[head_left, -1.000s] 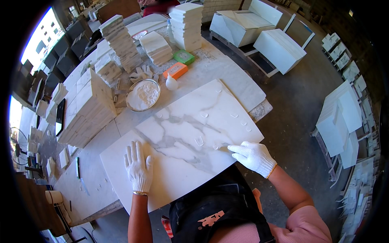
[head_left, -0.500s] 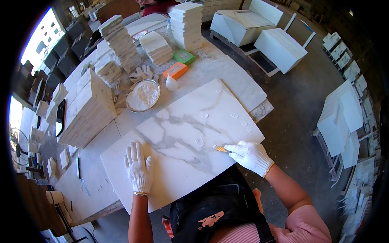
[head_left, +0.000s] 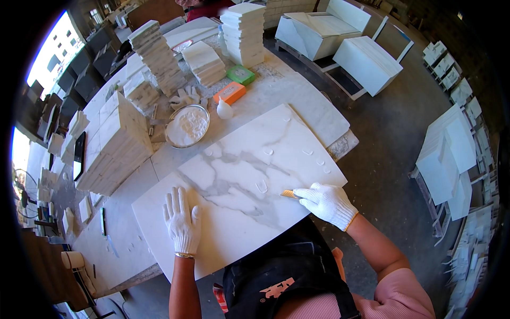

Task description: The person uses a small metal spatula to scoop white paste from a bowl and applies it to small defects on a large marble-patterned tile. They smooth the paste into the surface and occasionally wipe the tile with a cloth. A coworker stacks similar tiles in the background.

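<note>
Grey-veined white slab (head_left: 234, 212) lies on the counter (head_left: 125, 252), its long axis slanting from the person's near left to far right. The gloved left hand (head_left: 181, 220) presses flat on its left end, fingers straight, pointing away from the body. At the slab's near right edge, the gloved right hand's (head_left: 325, 203) grip is clamped on a yellow blade-like strip (head_left: 288, 193) (pointing left, over the slab). Clear blobs (head_left: 261, 186) dot the surface farther off.
</note>
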Tool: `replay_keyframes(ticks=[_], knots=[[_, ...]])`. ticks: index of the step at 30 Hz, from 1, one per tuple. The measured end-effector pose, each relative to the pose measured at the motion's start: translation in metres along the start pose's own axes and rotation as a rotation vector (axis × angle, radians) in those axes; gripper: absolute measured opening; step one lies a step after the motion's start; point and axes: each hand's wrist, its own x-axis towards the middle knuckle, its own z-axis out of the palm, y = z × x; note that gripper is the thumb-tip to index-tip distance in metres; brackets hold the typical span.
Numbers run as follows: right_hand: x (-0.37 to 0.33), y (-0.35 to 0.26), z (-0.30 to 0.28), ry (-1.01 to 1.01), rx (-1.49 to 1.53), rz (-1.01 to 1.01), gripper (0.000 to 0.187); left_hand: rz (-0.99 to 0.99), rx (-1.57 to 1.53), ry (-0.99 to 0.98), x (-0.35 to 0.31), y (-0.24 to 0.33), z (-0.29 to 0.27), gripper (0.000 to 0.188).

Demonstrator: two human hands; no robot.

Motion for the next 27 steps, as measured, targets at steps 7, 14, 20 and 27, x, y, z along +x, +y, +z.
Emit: replay_keyframes(ticks=[7, 14, 20, 27], knots=[[-0.0066, -0.0002, -0.0070, -0.010, -0.008, -0.002, 0.026, -0.008, -0.029, -0.005, -0.0011, -0.0025, 0.0023, 0.067], [-0.0021, 0.0028, -0.0034, 0.049, 0.026, 0.005, 0.028, -0.005, -0.014, 0.002, 0.0000, -0.0024, 0.0036, 0.068], [0.0016, -0.0011, -0.0024, -0.028, 0.047, 0.042, 0.026, -0.004, -0.012, -0.002, -0.0001, -0.0021, 0.0029, 0.068], [-0.0041, 0.0005, -0.0097, -0.065, 0.003, 0.019, 0.027, -0.003, -0.027, -0.006, -0.0003, -0.0004, -0.0008, 0.068]])
